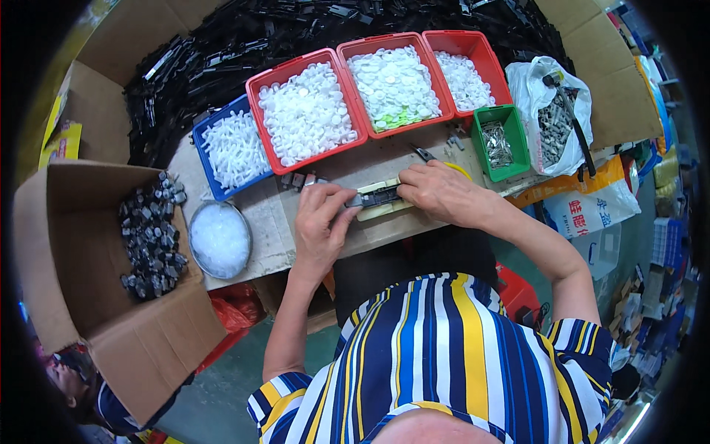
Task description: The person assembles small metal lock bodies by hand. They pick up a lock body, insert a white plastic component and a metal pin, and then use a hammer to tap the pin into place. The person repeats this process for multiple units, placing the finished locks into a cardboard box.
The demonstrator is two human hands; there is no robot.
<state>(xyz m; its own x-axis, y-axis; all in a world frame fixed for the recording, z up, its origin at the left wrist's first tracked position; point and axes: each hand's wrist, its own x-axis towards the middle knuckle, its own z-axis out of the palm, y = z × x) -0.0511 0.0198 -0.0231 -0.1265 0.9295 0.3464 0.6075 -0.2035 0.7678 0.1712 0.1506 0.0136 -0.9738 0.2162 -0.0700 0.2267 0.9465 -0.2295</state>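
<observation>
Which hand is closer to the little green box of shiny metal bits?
Right. The right hand rests on the bench just below and left of the green box. The left hand sits farther left, past the dark part both hands hold.

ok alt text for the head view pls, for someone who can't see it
A person's left hand and right hand press on a small dark part lying on a pale block at a workbench. Behind are red trays of white caps, a blue tray, a green bin and a cardboard box of dark parts.
</observation>
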